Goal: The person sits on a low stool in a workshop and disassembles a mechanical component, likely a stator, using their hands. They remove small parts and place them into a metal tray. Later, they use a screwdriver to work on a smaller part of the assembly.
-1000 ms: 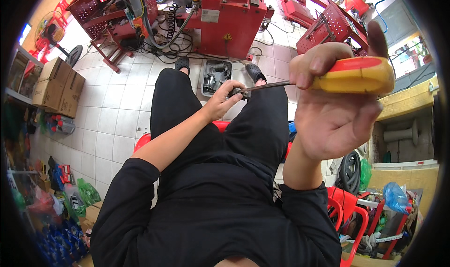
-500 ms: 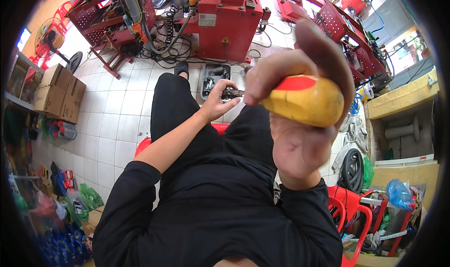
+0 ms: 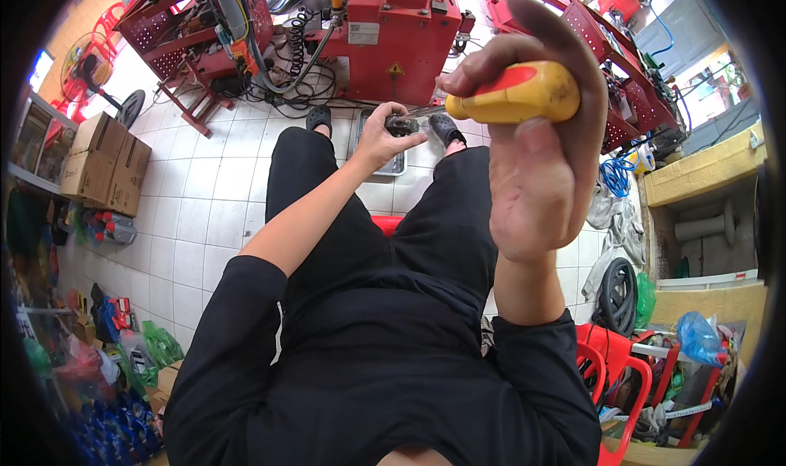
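Note:
My right hand is raised and wrapped round the yellow handle of a screwdriver with a red patch. Its thin shaft runs left to a small dark metal part held in my left hand. The fingers and thumb of that hand curve round the part, which is too small to name. Where exactly the screwdriver tip meets it, I cannot make out. Below and behind my left hand a grey tray rests on the floor between my feet, mostly covered by the hand.
A red machine with hoses and cables stands ahead, red tool carts to either side. Cardboard boxes are at the left. A red plastic chair, black tyres and a yellow-edged bench lie to the right.
My right hand has moved up and away with the screwdriver, its handle now higher in view. My left hand and the metal part have shifted slightly up. More of my right foot shows.

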Demonstrator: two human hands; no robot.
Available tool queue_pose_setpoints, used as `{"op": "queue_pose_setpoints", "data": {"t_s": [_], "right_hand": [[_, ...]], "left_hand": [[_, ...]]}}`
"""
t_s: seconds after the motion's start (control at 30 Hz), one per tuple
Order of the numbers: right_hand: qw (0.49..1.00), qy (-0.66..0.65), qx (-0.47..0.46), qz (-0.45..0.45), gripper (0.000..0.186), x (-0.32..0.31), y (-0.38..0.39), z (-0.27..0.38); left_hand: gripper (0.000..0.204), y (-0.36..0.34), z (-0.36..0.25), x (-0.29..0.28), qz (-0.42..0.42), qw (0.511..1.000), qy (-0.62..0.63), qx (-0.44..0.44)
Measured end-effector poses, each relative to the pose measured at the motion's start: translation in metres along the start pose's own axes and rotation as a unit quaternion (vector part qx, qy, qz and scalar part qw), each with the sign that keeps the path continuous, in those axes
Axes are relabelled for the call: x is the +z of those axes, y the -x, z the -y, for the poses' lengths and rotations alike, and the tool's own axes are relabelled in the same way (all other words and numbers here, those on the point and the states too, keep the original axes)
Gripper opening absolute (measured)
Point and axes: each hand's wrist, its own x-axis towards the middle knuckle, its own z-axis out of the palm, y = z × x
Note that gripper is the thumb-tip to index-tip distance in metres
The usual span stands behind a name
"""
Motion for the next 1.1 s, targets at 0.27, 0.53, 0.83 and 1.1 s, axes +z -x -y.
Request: {"op": "queue_pose_setpoints", "data": {"t_s": [0.27, 0.53, 0.83, 1.1], "right_hand": [[0.996, -0.024, -0.077, 0.027, 0.046, -0.008, 0.031, -0.012], [0.998, 0.059, 0.038, 0.009, 0.066, -0.009, 0.037, -0.003], [0.998, -0.03, -0.047, 0.039, 0.049, -0.016, 0.038, -0.014], [0.997, 0.066, 0.03, 0.031, 0.057, -0.017, 0.035, -0.002]], "left_hand": [[0.042, 0.009, 0.028, 0.011, -0.013, 0.98, 0.157, -0.12], [0.039, 0.017, 0.022, 0.021, -0.006, 0.999, 0.041, 0.025], [0.038, 0.02, 0.009, 0.022, 0.013, 0.999, 0.031, -0.025], [0.04, 0.022, 0.021, 0.019, 0.023, 0.999, -0.01, 0.032]]}}
